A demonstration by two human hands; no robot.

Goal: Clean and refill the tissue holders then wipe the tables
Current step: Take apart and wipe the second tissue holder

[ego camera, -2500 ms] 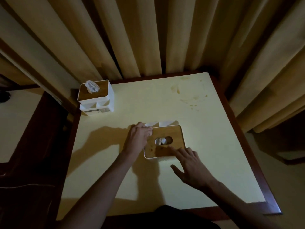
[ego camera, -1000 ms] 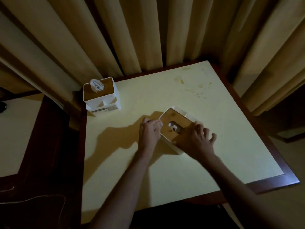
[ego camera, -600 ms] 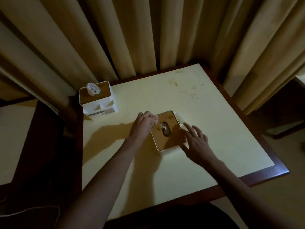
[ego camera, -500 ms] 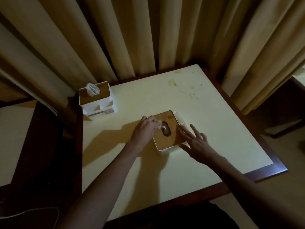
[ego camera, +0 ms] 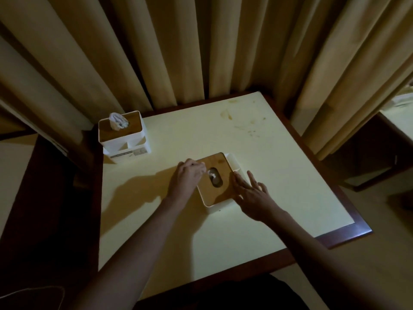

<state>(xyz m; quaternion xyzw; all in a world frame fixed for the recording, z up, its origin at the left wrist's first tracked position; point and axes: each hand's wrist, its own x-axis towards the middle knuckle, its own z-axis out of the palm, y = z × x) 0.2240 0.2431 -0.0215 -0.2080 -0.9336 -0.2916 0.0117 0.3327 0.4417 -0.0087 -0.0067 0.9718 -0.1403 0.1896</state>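
1. The tissue holder (ego camera: pixel 218 179) you are working on sits near the centre of the table (ego camera: pixel 223 231), its wooden lid seated on the white body. It looks close to finished.
2. Your left hand (ego camera: pixel 186 179), at the holder's 9 o'clock edge, has its fingers curled, and the fingertips seem to pinch a small white tuft of tissue (ego camera: pixel 211 174) at the lid's oval slot. You appear to be drawing the first sheet up; only a little shows so far.
3. Your right hand (ego camera: pixel 251 195), at the holder's 3 to 4 o'clock side, has straight, spread fingers pressing on the lid edge and grips nothing.
4. The second holder (ego camera: pixel 124 134), at the table's 10 o'clock corner, already has tissue standing out of its lid, so it looks done.
5. Brown stains (ego camera: pixel 226 114) toward 1 o'clock suggest the wiping is still ahead of you.
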